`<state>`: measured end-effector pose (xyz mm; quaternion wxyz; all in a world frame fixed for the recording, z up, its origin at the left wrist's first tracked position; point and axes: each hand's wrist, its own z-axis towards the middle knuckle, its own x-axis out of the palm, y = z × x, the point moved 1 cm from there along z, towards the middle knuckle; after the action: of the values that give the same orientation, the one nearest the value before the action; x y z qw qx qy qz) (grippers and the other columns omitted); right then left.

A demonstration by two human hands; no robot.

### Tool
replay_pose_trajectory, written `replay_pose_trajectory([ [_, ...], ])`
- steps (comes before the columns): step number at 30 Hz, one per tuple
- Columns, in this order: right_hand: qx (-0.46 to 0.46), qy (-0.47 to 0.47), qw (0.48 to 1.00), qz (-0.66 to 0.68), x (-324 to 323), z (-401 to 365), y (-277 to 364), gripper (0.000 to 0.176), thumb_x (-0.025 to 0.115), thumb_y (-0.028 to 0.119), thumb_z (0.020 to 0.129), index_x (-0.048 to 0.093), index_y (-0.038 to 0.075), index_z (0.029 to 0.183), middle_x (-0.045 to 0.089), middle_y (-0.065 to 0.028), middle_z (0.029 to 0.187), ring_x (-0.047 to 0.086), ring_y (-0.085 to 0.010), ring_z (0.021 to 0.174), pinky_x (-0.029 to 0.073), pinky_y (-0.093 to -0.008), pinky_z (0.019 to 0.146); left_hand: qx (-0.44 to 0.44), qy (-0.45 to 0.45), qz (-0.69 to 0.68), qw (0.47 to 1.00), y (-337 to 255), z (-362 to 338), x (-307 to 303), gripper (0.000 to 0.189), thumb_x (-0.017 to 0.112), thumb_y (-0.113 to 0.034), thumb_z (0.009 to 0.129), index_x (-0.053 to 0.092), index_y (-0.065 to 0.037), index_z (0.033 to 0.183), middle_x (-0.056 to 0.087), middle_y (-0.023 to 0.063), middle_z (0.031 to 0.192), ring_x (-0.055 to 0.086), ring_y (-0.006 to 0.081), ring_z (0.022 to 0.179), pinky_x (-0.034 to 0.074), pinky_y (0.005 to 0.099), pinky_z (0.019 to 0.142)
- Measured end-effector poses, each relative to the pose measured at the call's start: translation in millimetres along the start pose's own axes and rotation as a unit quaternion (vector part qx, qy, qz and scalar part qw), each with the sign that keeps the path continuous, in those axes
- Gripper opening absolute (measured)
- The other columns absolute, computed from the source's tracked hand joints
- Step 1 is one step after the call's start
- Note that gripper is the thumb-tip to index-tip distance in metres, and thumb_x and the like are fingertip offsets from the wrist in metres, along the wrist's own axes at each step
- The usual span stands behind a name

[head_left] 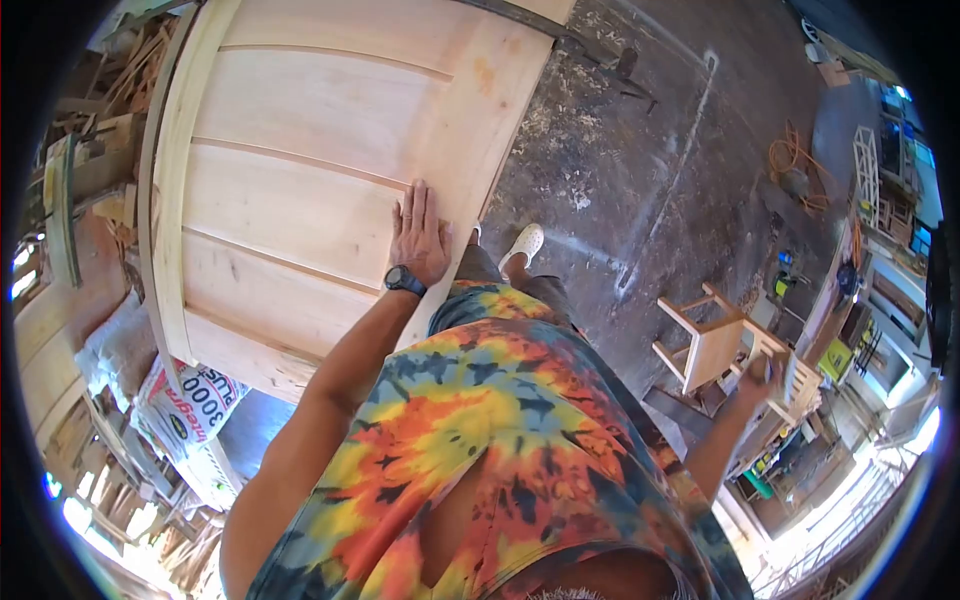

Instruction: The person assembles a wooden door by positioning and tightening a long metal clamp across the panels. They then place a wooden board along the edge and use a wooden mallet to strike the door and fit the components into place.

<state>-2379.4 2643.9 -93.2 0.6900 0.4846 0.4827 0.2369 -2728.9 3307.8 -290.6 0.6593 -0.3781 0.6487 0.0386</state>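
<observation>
My left hand (420, 245), with a dark watch (402, 279) at the wrist, lies flat with fingers stretched on a pale wooden panelled door (300, 170). It rests where a recessed panel meets the wide side rail. My right hand (765, 375) is out to the right, away from the door, and looks blurred. It overlaps the view of a wooden chair (715, 345); whether it touches the chair or holds something I cannot make out. A dark metal bar clamp (520, 14) crosses the door's far end, its screw end sticking out over the floor.
Stacked scrap wood (100, 150) and a white printed sack (185, 400) lie left of the door. Stained concrete floor (640, 170) spreads to the right. An orange cord (795, 165) lies farther off, near shelves and tools along the right side.
</observation>
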Motion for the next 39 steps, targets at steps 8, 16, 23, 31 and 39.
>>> replay_pose_trajectory([
  [8, 0.307, 0.474, 0.820, -0.092, 324.5, -347.7, 20.3, 0.030, 0.067, 0.018, 0.079, 0.060, 0.004, 0.104, 0.062, -0.0096, 0.090, 0.059, -0.0238, 0.077, 0.049, -0.0372, 0.068, 0.002, -0.005, -0.023, 1.000, 0.8, -14.2, 8.4, 0.060, 0.044, -0.024, 0.096, 0.027, 0.002, 0.148, 0.020, 0.0207, 0.157, 0.017, 0.0381, 0.146, 0.013, 0.0542, 0.118],
  [16, 0.494, 0.282, 0.808, 0.154, 106.4, -265.8, 47.6, 0.022, 0.069, 0.019, 0.083, 0.061, 0.006, 0.098, 0.058, -0.0037, 0.075, 0.057, -0.0173, 0.062, 0.052, -0.0313, 0.057, -0.008, 0.006, -0.030, 1.000, 6.1, 1.0, -1.7, 0.061, 0.045, -0.023, 0.094, 0.027, 0.001, 0.148, 0.019, 0.0183, 0.158, 0.018, 0.0354, 0.146, 0.014, 0.0549, 0.117],
  [23, 0.271, -0.009, 0.955, 0.119, -30.7, -119.4, 91.0, 0.019, 0.061, 0.027, 0.091, 0.064, 0.009, 0.099, 0.067, -0.0045, 0.086, 0.065, -0.0193, 0.071, 0.053, -0.0290, 0.058, -0.012, 0.020, -0.020, 1.000, 3.6, 2.2, -0.6, 0.065, 0.048, -0.022, 0.092, 0.026, 0.002, 0.148, 0.019, 0.0193, 0.158, 0.017, 0.0374, 0.146, 0.009, 0.0612, 0.115],
  [31, 0.066, 0.477, 0.873, -0.076, 338.7, -367.5, 91.1, 0.050, 0.058, 0.002, 0.076, 0.050, 0.001, 0.125, 0.057, -0.0113, 0.111, 0.056, -0.0219, 0.108, 0.042, -0.0320, 0.099, -0.002, -0.027, -0.004, 1.000, 2.8, -6.1, 7.7, 0.065, 0.048, -0.022, 0.090, 0.028, 0.002, 0.147, 0.017, 0.0195, 0.159, 0.015, 0.0378, 0.147, 0.006, 0.0632, 0.114],
  [39, 0.576, 0.247, 0.746, 0.224, 205.3, -301.1, -7.1, 0.017, 0.067, 0.018, 0.085, 0.061, 0.006, 0.096, 0.062, -0.0085, 0.077, 0.063, -0.0219, 0.067, 0.056, -0.0356, 0.060, -0.020, 0.009, -0.001, 1.000, -0.4, -0.8, -4.4, 0.064, 0.048, -0.022, 0.091, 0.028, 0.001, 0.147, 0.017, 0.0168, 0.159, 0.014, 0.0351, 0.148, 0.006, 0.0612, 0.116],
])
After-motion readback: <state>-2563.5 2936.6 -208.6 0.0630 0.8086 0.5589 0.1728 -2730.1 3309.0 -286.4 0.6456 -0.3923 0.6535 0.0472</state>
